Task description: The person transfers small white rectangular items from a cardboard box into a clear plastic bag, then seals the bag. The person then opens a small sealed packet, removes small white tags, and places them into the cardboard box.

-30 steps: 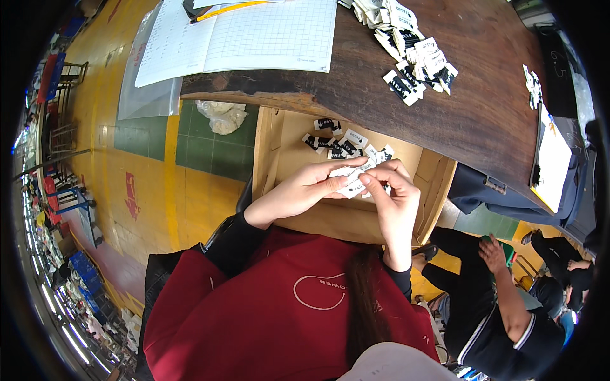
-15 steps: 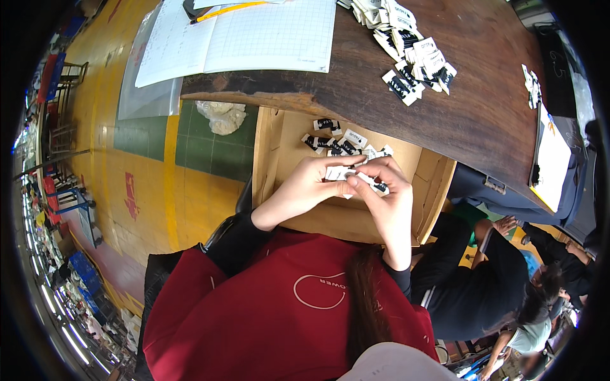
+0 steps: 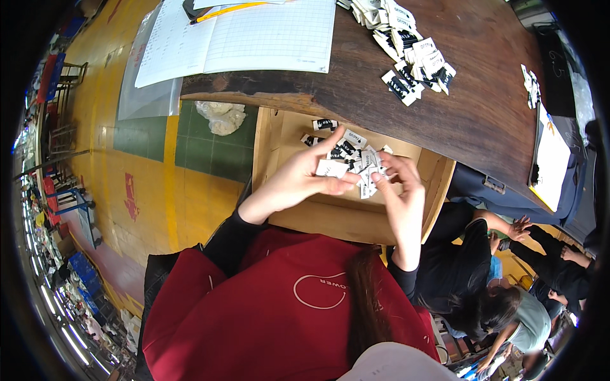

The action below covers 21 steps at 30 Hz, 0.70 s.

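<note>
A small white label (image 3: 332,168) lies across the fingers of my left hand (image 3: 295,181), gripped near the thumb, while the index finger points up and away. My right hand (image 3: 403,187) is beside it, thumb and fingers apart and curved. White labels (image 3: 367,166) show close to its fingertips; whether any touch them is hard to see. Both hands are over an open wooden drawer (image 3: 279,136). More black-and-white labels (image 3: 343,150) lie loose inside the drawer, partly hidden by my hands.
On the dark wooden table (image 3: 483,70) lies a heap of similar labels (image 3: 413,57). An open notebook (image 3: 267,44) with a yellow pencil (image 3: 229,11) is at its left. A clipboard (image 3: 551,159) rests at the right edge. A plastic bag (image 3: 221,117) is on the floor; people (image 3: 502,305) are at the right.
My hands were close together, pinching labels between them; now they have parted. My left hand has turned with one label in it, and my right hand has shifted right, its fingers spread.
</note>
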{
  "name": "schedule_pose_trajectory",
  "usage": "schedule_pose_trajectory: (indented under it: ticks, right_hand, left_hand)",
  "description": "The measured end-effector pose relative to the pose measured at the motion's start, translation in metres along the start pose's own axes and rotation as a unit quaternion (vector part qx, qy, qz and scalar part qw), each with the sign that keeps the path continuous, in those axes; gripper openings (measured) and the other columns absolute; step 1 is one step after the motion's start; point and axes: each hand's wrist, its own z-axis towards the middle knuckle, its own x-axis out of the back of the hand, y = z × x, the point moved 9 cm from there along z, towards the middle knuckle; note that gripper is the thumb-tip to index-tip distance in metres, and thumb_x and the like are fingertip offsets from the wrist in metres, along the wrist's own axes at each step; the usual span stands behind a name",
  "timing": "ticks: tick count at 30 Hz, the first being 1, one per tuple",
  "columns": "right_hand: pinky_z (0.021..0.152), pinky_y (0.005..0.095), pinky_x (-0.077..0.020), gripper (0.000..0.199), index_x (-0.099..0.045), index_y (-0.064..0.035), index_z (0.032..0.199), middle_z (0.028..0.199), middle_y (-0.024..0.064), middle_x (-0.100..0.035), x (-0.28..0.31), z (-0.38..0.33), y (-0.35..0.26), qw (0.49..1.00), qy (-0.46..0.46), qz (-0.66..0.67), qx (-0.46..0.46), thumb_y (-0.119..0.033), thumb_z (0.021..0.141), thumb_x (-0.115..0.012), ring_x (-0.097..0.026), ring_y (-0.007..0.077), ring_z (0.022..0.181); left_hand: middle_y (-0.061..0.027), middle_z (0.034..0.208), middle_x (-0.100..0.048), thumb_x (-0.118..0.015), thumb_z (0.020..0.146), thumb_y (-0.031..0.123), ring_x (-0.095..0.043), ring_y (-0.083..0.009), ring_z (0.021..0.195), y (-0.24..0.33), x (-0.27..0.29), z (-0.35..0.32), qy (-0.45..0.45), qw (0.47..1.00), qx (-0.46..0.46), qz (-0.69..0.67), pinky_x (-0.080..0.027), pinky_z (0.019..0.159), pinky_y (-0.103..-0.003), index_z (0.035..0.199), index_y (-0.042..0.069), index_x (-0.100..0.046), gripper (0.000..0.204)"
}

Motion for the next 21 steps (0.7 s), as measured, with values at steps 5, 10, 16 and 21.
schedule_pose_trajectory:
  ticks: [5,10,16,21]
  right_hand:
    - [0.077,0.0274,-0.048,0.01,-0.075,0.0021,0.09,0.095,0.0066,-0.064,-0.036,-0.008,-0.017,0.994,-0.059,0.097,0.0,-0.002,0.081,-0.077,-0.06,0.0143,0.088]
    - [0.079,0.0262,-0.0474,0.009,-0.074,0.0022,0.095,0.1,0.0079,-0.065,-0.008,-0.006,-0.003,0.967,-0.006,0.254,-0.025,-0.002,0.087,-0.072,-0.06,0.0133,0.091]
    - [0.082,0.0278,-0.0477,0.032,-0.068,0.003,0.116,0.105,0.0087,-0.064,0.019,0.001,0.001,0.989,0.002,-0.148,0.018,-0.006,0.086,-0.074,-0.059,0.0162,0.092]
    - [0.085,0.0329,-0.0497,0.033,-0.068,-0.0008,0.117,0.106,0.0123,-0.065,0.024,-0.006,-0.01,0.997,0.026,-0.06,0.026,-0.011,0.086,-0.074,-0.063,0.0235,0.091]
  left_hand:
    - [-0.0084,0.11,-0.07,-0.066,0.091,-0.004,-0.063,-0.0051,0.09,0.01,-0.023,0.002,-0.016,0.982,-0.088,0.167,-0.051,0.087,-0.025,0.161,0.016,-0.006,0.094]
    - [-0.0109,0.111,-0.073,-0.064,0.096,0.007,-0.066,-0.0101,0.101,0.028,-0.002,-0.011,-0.004,0.99,-0.046,0.134,-0.05,0.093,-0.027,0.155,0.009,-0.032,0.067]
    - [-0.0122,0.131,-0.064,-0.065,0.095,0.015,-0.058,-0.0244,0.124,0.107,-0.007,0.0,0.095,0.894,-0.288,0.331,-0.046,0.104,-0.038,0.135,0.009,-0.061,0.041]
    - [-0.011,0.15,-0.048,-0.071,0.087,0.027,-0.039,-0.0322,0.143,0.113,-0.065,0.035,0.118,0.636,-0.39,0.656,-0.029,0.117,-0.054,0.131,0.015,-0.065,0.046]
